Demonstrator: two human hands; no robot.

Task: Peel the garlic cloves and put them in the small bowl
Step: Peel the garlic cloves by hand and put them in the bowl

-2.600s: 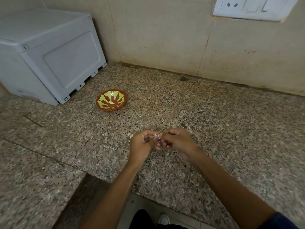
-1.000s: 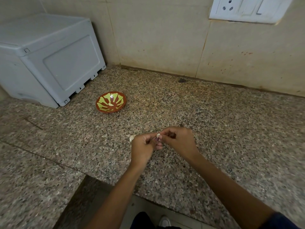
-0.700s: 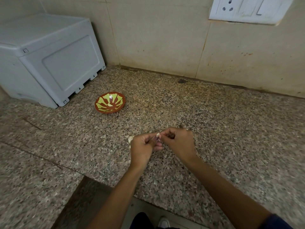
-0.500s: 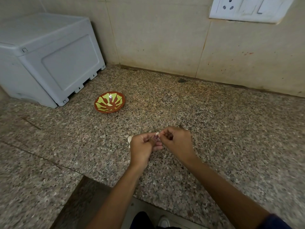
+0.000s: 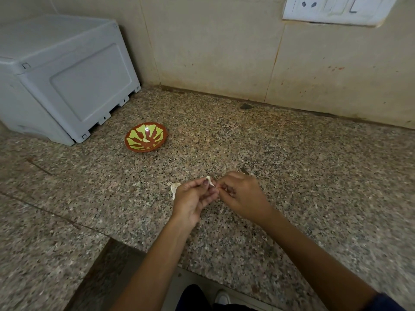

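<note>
Nearest the camera, at the bottom edge, a dark trouser leg (image 5: 193, 298) and a white shoe (image 5: 222, 297) show on the floor below the counter (image 5: 314, 176), whose speckled granite edge steps back in a notch in front of the person. Both forearms reach forward over that edge and the hands meet above the granite. The left hand (image 5: 193, 198) has its fingers curled inward, thumb and fingertips pinching a small garlic clove (image 5: 211, 184); a pale strip of skin (image 5: 209, 179) curls up from the clove's top. The right hand (image 5: 242, 196) sits just beside the left, fingers curled tight with the tips pinched at the clove's right side; whether they grip the clove itself or only its skin cannot be told. Just behind the left hand, partly hidden by it, a white piece of garlic or peel (image 5: 174, 188) lies on the granite; which one is unclear. Further back and to the left, well apart from the hands, the bowl (image 5: 146, 137) stands on the counter, brown-rimmed with a yellow-green pattern; a pale glint shows inside, and it is too small to tell whether any clove is in it. Beyond the bowl on the left stands a grey plastic box (image 5: 67, 81). The tiled wall (image 5: 213, 52) closes the back, with a white socket plate (image 5: 336, 7) at top right.
</note>
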